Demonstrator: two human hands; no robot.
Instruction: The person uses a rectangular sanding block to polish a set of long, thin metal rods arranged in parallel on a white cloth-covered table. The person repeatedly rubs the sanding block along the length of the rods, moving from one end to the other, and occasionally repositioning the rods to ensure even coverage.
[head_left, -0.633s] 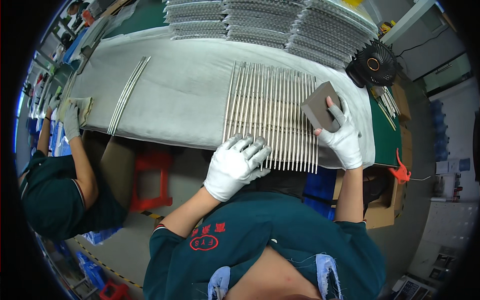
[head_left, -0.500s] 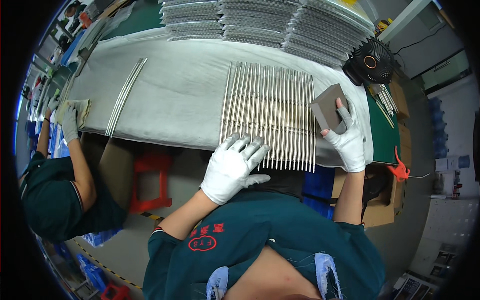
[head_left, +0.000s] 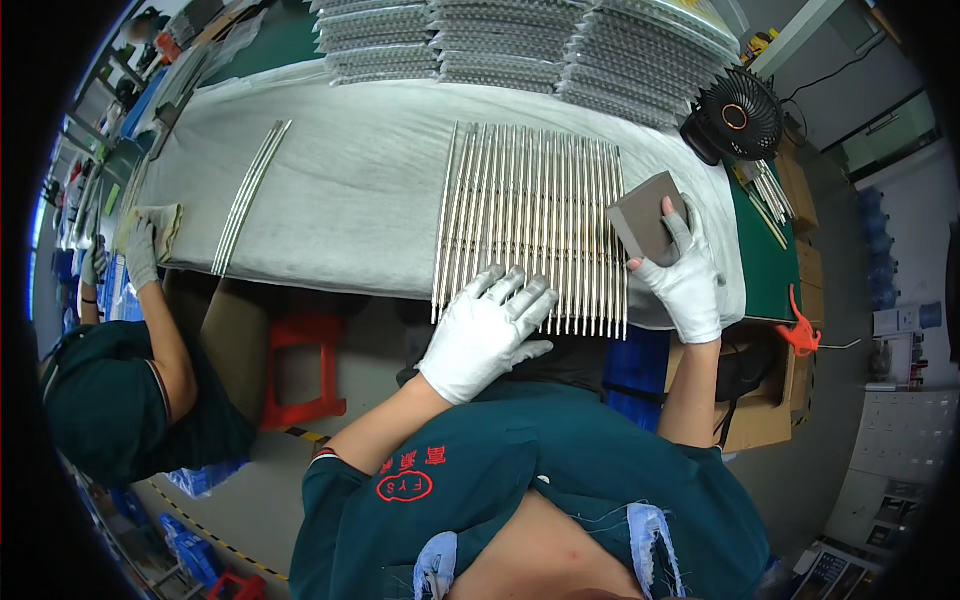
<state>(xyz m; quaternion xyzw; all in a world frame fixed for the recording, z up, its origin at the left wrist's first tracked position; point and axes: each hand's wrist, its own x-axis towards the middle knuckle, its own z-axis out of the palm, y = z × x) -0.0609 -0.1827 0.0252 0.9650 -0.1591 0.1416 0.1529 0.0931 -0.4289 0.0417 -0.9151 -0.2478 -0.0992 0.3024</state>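
A row of slim metal rods point(head_left: 530, 200) lies side by side on the white cloth, their near ends jutting past the table edge. My left hand point(head_left: 482, 335), in a white glove, rests with spread fingers on the near part of the rods. In my right hand point(head_left: 685, 285), gloved with bare thumb and fingertip showing, is a grey-brown rectangular block point(head_left: 647, 220). The block is tilted beside the right edge of the row; whether it touches the last rod I cannot tell.
Several rods point(head_left: 248, 200) lie apart on the left. Stacked grey trays point(head_left: 510, 50) line the back. A black fan point(head_left: 735, 115) and a red air gun point(head_left: 800, 330) sit at the right. On the far left, a co-worker's gloved hand point(head_left: 142, 255) touches a cloth.
My left hand has shifted right along the rods. My right hand and the block have moved slightly left, closer to the row, and the block has turned a little.
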